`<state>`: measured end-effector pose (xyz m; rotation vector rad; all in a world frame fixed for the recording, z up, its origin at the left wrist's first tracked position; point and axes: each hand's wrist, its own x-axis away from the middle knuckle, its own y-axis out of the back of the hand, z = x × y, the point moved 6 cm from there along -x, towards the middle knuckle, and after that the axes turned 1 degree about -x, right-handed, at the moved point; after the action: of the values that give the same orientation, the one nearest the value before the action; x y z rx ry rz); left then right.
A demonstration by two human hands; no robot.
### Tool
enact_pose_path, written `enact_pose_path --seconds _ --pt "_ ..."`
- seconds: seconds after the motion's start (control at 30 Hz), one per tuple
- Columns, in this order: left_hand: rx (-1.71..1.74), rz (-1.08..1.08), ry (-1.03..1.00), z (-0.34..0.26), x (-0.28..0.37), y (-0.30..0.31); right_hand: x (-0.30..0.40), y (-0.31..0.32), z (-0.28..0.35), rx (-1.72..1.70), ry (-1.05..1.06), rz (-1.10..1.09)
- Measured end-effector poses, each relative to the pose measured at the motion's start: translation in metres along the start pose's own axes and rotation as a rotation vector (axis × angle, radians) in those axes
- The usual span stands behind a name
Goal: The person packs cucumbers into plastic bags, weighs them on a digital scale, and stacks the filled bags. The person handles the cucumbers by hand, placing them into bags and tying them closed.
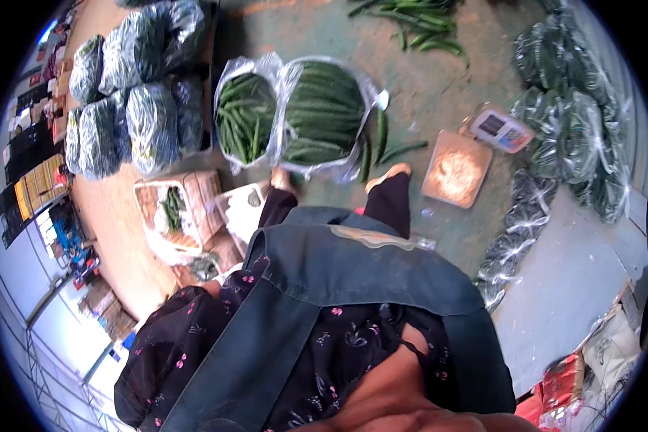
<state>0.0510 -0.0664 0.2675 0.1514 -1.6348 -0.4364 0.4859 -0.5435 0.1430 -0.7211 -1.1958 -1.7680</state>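
My left arm comes down at the left; its bare wrist (214,287) ends at something white (230,272), perhaps a glove on my left hand, largely hidden behind the apron (356,270). Whether it holds anything cannot be told. My right hand is out of view. Before my feet stand two open clear plastic bags of cucumbers: the left bag's cucumbers (245,116) lie at mixed angles, while the right bag's cucumbers (324,113) are stacked in rows. A few loose cucumbers (381,135) lie right of that bag.
Beyond, a cucumber pile (421,21) lies on the floor. Filled bags (140,48) stand stacked at the left, near a white-rimmed basket (135,194). At the right are a digital scale (456,168), more bagged cucumbers (578,129) and small tied bags (518,227) beside a grey panel (572,270).
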Motion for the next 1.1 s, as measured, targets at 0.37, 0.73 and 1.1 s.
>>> enact_pose_path --seconds 0.37,0.73,1.1 --pt "-0.009 0.276 0.298 0.235 -0.075 -0.001 0.009 -0.116 -0.033 0.327 -0.328 0.381" --pt "0.630 -0.156 -0.036 0.169 -0.242 0.099 -0.205 -0.275 0.208 0.324 0.195 0.446" --pt "1.182 0.151 -0.075 -0.008 -0.394 -0.102 -0.169 -0.559 0.092 0.620 0.606 0.613"
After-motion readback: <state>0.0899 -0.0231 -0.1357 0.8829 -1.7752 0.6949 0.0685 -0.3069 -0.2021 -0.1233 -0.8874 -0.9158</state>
